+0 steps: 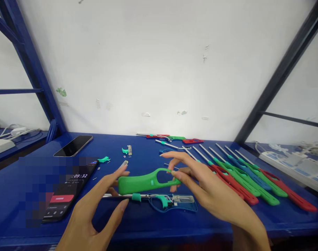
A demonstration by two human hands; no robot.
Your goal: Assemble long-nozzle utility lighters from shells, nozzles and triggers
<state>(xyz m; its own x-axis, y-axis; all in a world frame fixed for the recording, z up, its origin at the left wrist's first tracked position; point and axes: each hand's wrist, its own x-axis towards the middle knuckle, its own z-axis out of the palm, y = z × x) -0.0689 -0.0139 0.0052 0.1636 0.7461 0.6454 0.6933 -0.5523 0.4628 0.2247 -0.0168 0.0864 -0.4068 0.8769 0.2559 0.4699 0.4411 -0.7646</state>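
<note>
A green lighter handle shell (140,183) with a ring-shaped trigger opening is held up above the blue shelf. My right hand (198,181) pinches its ring end between thumb and fingers. Around the shell's plain left end is my left hand (98,205), open, thumb and fingers apart; whether a finger touches the shell I cannot tell. Just below lies an opened lighter: a blue half shell (171,210) carrying a clear fuel tank (183,199), a teal trigger (162,201), thin wires and a metal tube with a teal collar (136,197). My left thumb is close to this tube.
Several assembled red, green and blue lighters (242,177) lie in a row at right. More lighter parts (171,137) lie along the wall. Left are a dark phone (74,146), a phone showing a timer (70,191) and small teal pieces (103,159). Blue posts (36,66) frame the shelf.
</note>
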